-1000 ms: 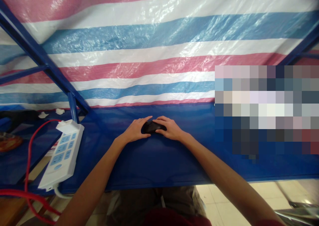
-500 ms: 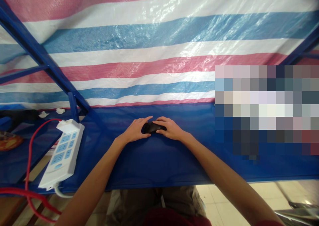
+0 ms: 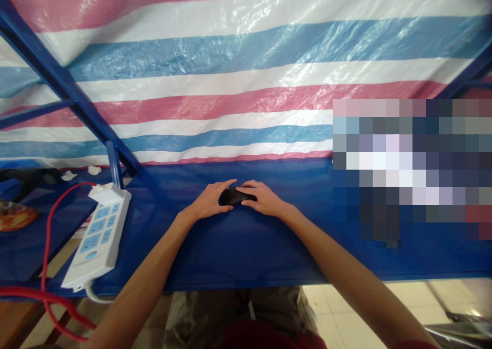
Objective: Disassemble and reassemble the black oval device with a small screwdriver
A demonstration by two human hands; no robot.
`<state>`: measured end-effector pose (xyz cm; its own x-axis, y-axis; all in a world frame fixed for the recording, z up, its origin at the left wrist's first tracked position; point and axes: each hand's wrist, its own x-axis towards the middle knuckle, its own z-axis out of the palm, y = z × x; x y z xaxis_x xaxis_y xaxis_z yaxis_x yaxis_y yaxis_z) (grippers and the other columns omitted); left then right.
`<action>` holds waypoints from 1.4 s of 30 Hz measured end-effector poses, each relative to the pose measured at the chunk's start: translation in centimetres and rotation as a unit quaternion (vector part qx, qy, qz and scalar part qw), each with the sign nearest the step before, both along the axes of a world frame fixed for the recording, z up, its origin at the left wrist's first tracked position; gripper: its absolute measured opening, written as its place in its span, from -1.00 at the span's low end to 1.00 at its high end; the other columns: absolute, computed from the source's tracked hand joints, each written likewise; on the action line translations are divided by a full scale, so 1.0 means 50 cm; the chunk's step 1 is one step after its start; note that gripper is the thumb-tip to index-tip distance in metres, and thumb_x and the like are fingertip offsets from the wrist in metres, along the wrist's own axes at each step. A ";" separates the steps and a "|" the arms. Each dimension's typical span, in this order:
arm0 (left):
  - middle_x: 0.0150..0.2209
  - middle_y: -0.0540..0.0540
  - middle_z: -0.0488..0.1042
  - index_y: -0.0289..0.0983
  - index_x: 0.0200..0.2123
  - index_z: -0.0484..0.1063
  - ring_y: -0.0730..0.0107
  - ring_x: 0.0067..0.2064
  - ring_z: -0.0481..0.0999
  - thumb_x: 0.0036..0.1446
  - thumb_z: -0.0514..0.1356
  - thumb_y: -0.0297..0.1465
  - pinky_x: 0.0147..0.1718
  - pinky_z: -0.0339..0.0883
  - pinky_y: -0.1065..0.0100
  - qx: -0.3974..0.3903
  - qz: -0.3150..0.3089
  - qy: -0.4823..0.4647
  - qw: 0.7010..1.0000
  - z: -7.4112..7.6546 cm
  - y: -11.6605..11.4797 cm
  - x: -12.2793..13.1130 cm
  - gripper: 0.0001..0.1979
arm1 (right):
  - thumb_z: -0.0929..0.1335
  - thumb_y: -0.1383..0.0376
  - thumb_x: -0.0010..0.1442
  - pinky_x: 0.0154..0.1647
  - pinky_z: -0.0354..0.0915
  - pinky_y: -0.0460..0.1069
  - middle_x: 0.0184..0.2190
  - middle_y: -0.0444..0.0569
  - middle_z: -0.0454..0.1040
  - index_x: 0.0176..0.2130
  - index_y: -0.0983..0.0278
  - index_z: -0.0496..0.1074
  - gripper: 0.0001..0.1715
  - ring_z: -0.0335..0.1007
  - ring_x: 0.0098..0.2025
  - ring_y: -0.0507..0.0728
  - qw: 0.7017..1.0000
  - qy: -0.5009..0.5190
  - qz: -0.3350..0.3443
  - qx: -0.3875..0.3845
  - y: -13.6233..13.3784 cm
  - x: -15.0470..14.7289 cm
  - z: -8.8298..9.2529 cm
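Observation:
A black computer mouse (image 3: 236, 196) lies on the blue tabletop (image 3: 246, 251), turned sideways to me. My left hand (image 3: 211, 200) grips its left end, with the thumb on the near side and the fingers on the far side. At the other end, my right hand (image 3: 263, 198) holds the mouse the same way, its fingers lying partly over the top. Both hands rest low at the table surface, and the covered ends of the mouse are hidden from me.
A white power strip (image 3: 100, 231) lies at the left, near a red cable (image 3: 46, 236). Blue metal frame bars (image 3: 77, 100) rise beside it. A striped plastic sheet (image 3: 230, 98) hangs behind the table. A pixelated patch hides the right side.
My hands and the mouse hold the same place. Only the light and dark areas inside the pixelated patch at the right differ.

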<state>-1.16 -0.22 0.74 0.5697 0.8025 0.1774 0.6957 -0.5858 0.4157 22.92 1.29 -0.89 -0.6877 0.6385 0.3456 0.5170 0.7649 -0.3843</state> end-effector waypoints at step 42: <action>0.02 -0.17 0.45 -0.16 0.23 0.14 0.08 0.03 0.42 0.04 0.28 -0.13 0.09 0.19 0.10 0.016 0.013 0.001 1.000 0.002 0.003 -0.002 -0.28 | 0.30 0.19 0.26 0.17 0.14 0.19 0.10 0.11 0.36 0.17 0.19 0.30 -0.50 0.26 0.13 0.22 0.999 -0.024 -0.018 0.027 -0.001 -0.003 -0.003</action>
